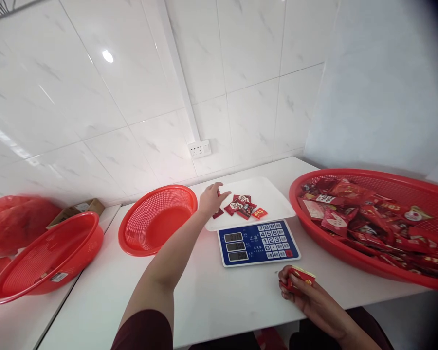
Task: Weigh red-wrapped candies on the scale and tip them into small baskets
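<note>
My left hand (210, 198) reaches out over the white pan (270, 194) of a digital scale (258, 241), fingers partly spread, right beside several small red snack packets (241, 206) lying on the pan. One dark red packet (218, 213) lies just under the hand; whether the fingers touch it I cannot tell. My right hand (306, 296) rests near the table's front edge, closed round a red and yellow packet (302, 276).
A large red basket (368, 265) full of red packets stands at the right. An empty red perforated basket (156, 218) sits left of the scale, and another red basket (44, 257) lies further left beside a cardboard box (76, 210) and red bags. A wall socket (199, 148) is behind.
</note>
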`<state>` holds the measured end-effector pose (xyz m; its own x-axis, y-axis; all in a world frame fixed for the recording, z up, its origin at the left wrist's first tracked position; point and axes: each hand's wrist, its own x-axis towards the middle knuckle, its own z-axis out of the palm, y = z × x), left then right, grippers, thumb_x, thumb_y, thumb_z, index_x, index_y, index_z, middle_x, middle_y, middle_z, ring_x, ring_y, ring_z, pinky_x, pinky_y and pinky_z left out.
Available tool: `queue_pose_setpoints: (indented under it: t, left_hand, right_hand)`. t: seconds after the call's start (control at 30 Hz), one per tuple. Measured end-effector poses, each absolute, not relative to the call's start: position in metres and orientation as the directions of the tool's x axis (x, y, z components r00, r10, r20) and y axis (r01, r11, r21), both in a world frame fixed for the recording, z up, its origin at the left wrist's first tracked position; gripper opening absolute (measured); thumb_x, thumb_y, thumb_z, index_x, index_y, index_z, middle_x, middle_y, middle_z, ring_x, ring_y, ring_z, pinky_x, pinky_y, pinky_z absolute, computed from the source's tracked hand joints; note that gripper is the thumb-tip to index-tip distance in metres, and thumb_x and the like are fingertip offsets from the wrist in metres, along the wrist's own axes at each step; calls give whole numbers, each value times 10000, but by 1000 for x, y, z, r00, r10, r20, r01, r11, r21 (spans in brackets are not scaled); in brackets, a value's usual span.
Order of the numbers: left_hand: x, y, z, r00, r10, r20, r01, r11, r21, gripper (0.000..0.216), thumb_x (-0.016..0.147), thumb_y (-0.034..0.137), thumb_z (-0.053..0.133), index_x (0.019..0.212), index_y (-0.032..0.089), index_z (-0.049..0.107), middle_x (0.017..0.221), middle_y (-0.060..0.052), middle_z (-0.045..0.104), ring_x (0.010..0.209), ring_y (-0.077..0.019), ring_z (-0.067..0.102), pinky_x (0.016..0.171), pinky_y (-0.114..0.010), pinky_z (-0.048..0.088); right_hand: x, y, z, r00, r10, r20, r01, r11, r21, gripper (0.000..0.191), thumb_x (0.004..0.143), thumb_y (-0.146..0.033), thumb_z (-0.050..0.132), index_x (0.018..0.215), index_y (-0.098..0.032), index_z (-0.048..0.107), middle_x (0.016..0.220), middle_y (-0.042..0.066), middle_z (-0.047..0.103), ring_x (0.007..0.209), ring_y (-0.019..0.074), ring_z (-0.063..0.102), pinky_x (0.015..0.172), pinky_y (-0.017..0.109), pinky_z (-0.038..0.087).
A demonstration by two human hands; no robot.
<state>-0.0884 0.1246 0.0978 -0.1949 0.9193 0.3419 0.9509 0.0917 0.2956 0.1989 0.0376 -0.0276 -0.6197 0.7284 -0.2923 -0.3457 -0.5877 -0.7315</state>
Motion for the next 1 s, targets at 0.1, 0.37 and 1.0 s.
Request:
queue_pose_setpoints:
  t: [0.1,0.37,1.0]
  left_hand:
    - [-119,107,115,-296,881,368,934,187,303,393,883,492,443,1161,221,503,944,-44,624,901,-179,578,721,-258,419]
    - [-190,54,127,-444,860,251,887,383,258,547,854,587,385,1199,180,501,976,-101,655,951,-271,601,795,-382,439]
    - [-26,149,68,216,966,141,949,-242,203,514,847,610,374,1133,229,567,1210,-85,548,1152,-275,464,973,-447,342]
  right_hand:
    - [200,38,-27,-629,721,-289,-343,-591,-730,234,662,-414,761,739,-214,666,755,4,562,694,121,521,691,267,462]
    - [199,41,-31,-651,697,-300,-297,-598,-744,244,674,-421,749,770,-214,664,756,8,572,698,134,530,695,280,465]
    - [197,35,-31,-561,759,-331,-407,-601,-688,217,652,-376,780,770,-227,676,774,-6,640,706,127,590,683,259,483]
